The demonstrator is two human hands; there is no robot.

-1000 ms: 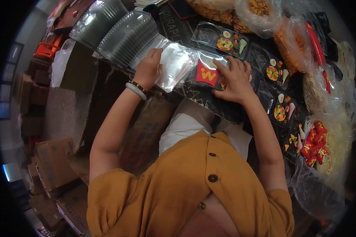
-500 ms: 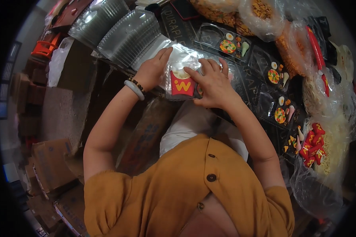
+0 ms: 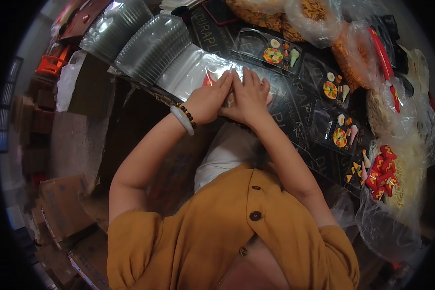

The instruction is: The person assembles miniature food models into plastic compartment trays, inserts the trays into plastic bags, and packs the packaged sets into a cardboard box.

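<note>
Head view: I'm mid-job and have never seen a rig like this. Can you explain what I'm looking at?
There's no machine here: one camera, worn on a person's head, looks down at their bare hands. The left hand, below a beaded bracelet, and the right hand meet at the fingertips over clear plastic packaging. A bit of a red piece shows beside the left fingers; the hands hide whether anything is gripped.

On the dark, lettered tabletop, nested clear plastic trays stand at picture left. At picture right lie clear trays holding miniature pizzas, eggs and drumsticks, and red fries-box pieces in a heap.
</note>
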